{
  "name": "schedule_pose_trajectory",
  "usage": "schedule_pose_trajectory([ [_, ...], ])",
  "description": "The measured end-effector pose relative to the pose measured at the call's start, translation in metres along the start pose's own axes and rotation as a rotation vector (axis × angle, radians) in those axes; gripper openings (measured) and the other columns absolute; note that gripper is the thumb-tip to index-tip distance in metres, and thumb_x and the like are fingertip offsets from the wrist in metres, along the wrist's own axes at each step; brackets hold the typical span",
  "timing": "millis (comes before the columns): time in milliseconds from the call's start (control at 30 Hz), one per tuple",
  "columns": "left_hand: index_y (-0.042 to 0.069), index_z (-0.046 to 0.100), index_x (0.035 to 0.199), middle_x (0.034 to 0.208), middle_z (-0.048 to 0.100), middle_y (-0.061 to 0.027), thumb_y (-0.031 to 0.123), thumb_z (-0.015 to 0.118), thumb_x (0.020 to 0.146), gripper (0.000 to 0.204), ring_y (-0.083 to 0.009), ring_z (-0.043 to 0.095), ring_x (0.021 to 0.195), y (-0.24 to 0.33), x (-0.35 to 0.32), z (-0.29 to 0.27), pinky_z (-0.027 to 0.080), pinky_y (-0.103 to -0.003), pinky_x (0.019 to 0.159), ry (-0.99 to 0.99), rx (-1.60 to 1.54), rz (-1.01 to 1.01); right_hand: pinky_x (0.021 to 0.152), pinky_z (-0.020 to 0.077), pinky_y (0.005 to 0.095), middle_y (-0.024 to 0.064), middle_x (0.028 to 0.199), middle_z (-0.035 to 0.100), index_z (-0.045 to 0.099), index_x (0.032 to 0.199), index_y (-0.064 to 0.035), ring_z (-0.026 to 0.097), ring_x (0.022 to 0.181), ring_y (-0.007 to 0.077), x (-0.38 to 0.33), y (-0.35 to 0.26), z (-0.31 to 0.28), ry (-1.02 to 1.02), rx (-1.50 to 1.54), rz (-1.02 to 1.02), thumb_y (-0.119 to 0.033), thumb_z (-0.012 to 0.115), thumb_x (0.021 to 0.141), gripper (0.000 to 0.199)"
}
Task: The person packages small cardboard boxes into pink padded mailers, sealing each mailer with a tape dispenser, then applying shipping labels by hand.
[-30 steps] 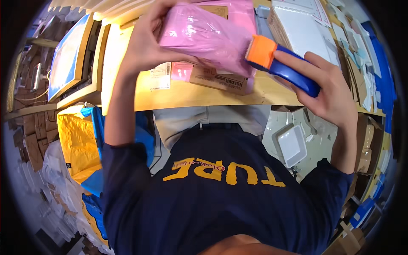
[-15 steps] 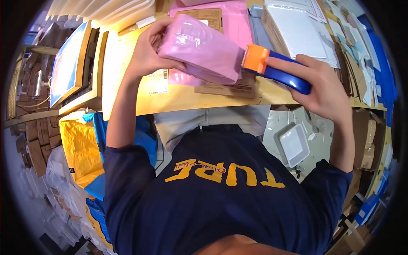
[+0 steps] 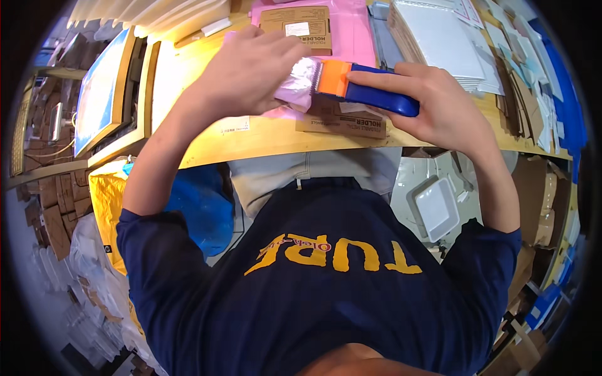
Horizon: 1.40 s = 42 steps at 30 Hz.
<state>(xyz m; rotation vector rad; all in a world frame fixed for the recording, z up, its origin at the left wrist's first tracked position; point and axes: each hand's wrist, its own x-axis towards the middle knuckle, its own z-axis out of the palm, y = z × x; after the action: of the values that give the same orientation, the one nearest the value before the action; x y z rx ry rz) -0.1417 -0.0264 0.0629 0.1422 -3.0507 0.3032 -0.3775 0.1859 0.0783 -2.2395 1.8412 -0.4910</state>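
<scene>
In my right hand (image 3: 439,103) is a blue and orange tape dispenser (image 3: 379,89), with the index finger stretched along its top. Its orange head is up against the right end of a small parcel in glossy pink wrapping (image 3: 298,89). My left hand (image 3: 254,72) grips that parcel from above and covers most of it. Below the dispenser, a flat brown cardboard box (image 3: 345,123) lies near the table's front edge. A second brown box (image 3: 313,31) with a white label rests on pink plastic bags (image 3: 354,31) behind.
Stacked white padded envelopes (image 3: 433,44) stand at the back right, beside flat cardboard pieces (image 3: 527,103). A framed panel (image 3: 103,94) leans on the left. Beneath the wooden table (image 3: 213,147) are a white tray (image 3: 437,210) and blue and yellow bags (image 3: 200,203).
The parcel has turned and come lower, and my left hand has shifted from its left side to over its top. My right hand has moved left with the tape dispenser.
</scene>
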Motion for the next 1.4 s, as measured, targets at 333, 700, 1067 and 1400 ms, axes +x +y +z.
schedule_pose_trajectory([
  [333,0.008,0.058,0.131,0.125,0.066,-0.0088,0.019,0.096,0.053,0.087,-0.0301,0.064,0.108,-0.024,-0.008,0.052,0.048,-0.035,0.099,0.484,-1.139,-0.110,0.060,0.0415,0.0335,0.0087,0.082,0.063,0.066,0.139,-0.0199,0.051,0.063,0.0228,-0.032,0.006,-0.021,-0.044,0.033,0.121,-0.009,0.074,0.079,0.061],
  [700,0.003,0.062,0.130,0.115,0.070,-0.0065,0.009,0.094,0.046,0.090,-0.0230,0.065,0.105,-0.021,0.005,0.028,0.050,-0.034,0.098,0.329,-0.715,-0.042,0.061,0.0435,0.0338,0.0091,0.082,0.063,0.067,0.138,-0.0204,0.053,0.062,0.0243,-0.045,0.013,-0.008,-0.035,0.014,0.155,-0.011,0.073,0.078,0.061],
  [1067,-0.001,0.062,0.128,0.108,0.071,-0.0094,0.015,0.085,0.061,0.073,-0.0189,0.065,0.096,0.045,0.028,0.016,0.054,-0.032,0.090,0.556,-1.063,0.491,0.068,0.0462,0.0323,0.0095,0.090,0.072,0.068,0.136,-0.0186,0.062,0.071,0.0237,-0.049,0.041,0.000,-0.458,0.419,0.298,-0.007,0.073,0.069,0.068],
  [1400,-0.006,0.041,0.145,0.131,0.058,-0.0255,0.030,0.071,0.096,0.067,-0.0269,0.064,0.109,0.092,0.041,0.100,0.055,-0.036,0.093,0.369,-1.841,-0.886,0.082,0.0529,0.0370,0.0160,0.111,0.069,0.057,0.140,0.0005,0.064,0.087,0.0264,-0.318,0.199,0.050,0.663,1.279,0.795,-0.018,0.074,0.082,0.063],
])
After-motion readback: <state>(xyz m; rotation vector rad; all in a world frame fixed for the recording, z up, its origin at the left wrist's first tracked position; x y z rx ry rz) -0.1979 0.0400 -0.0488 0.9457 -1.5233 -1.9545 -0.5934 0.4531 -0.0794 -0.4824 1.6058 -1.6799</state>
